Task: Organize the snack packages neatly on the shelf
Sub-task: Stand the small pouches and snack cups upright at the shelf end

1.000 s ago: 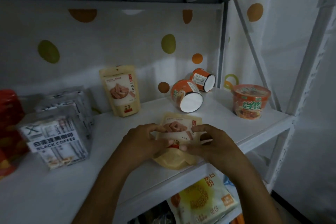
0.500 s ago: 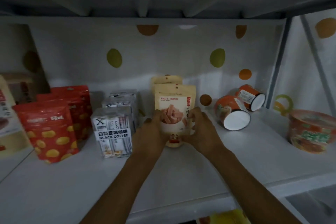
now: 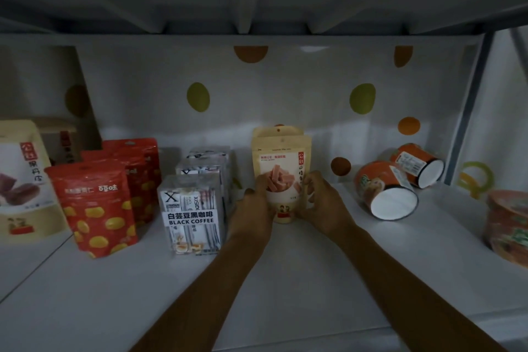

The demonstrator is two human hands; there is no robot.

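— Where are we?

— At a dim white shelf [image 3: 285, 288] with a dotted back panel [image 3: 285, 88] behind it. Goods stand in files running front to back: red pouches [image 3: 97, 206], clear coffee boxes [image 3: 190, 208], then the beige ones.

— And the hands?

— Both are low on the front pouch [image 3: 281, 168]. The left hand [image 3: 253, 208] has its fingers curled on the pouch's left edge and the right hand [image 3: 321, 206] on its right edge. So the pouch is pinched between them, and its foot looks to be down on the shelf.

— Which way does it lie from them?

— Straight ahead and midway, with neither hand nearer. Its long axis is upright and its label faces out. Just behind it stands the rear pouch [image 3: 277, 131], of the same kind. Only the rear pouch's top shows, and I cannot tell whether the two touch.

— So what does the next move turn on?

— On that front-to-back line, I'd judge. The front pouch looks close to square with the rear one, so it needs a gentle release that doesn't tip it. The orange cups [image 3: 385, 191] lie on their sides to the right, nearer the right hand.
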